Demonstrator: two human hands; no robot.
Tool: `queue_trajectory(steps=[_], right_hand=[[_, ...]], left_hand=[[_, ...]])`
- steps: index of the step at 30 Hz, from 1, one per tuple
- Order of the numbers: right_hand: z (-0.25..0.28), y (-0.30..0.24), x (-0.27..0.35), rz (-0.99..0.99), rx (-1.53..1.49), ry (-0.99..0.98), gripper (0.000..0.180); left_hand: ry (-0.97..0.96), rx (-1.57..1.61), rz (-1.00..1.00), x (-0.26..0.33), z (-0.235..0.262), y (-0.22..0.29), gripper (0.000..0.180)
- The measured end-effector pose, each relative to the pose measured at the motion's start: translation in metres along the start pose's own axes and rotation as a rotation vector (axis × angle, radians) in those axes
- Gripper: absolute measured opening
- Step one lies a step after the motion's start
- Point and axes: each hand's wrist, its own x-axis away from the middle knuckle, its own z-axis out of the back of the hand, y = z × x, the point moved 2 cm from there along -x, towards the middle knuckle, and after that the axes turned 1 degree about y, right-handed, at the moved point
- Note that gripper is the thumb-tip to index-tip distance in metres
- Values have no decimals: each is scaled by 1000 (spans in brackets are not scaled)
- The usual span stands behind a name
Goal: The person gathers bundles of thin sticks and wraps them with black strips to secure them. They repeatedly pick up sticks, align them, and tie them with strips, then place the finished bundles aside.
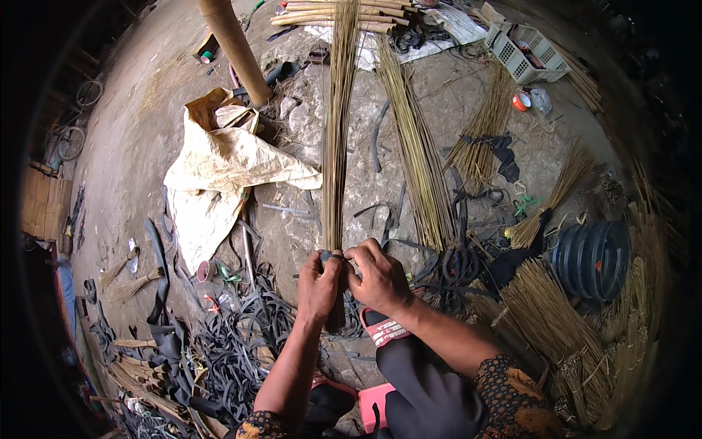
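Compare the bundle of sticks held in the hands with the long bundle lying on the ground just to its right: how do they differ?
The held bundle is gripped by the left hand and right hand, with a dark band at the grip; the ground bundle lies untouched. The held bundle points straight away from the person; the ground bundle slants left. The held bundle looks narrower. Both are long, thin, straw-coloured sticks.

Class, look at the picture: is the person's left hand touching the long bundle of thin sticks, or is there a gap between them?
Touching. The head view shows the left hand wrapped around the bundle of sticks near its lower end, with the right hand beside it.
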Motion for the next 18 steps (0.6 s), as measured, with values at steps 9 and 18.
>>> queue_trajectory(steps=[9,18], right_hand=[[7,6,-11,13,132,-43,17],[82,58,-83,-67,272,192,48]], left_hand=[[-102,-33,57,7,-4,6,30],[-283,42,15,23,39,15,34]])
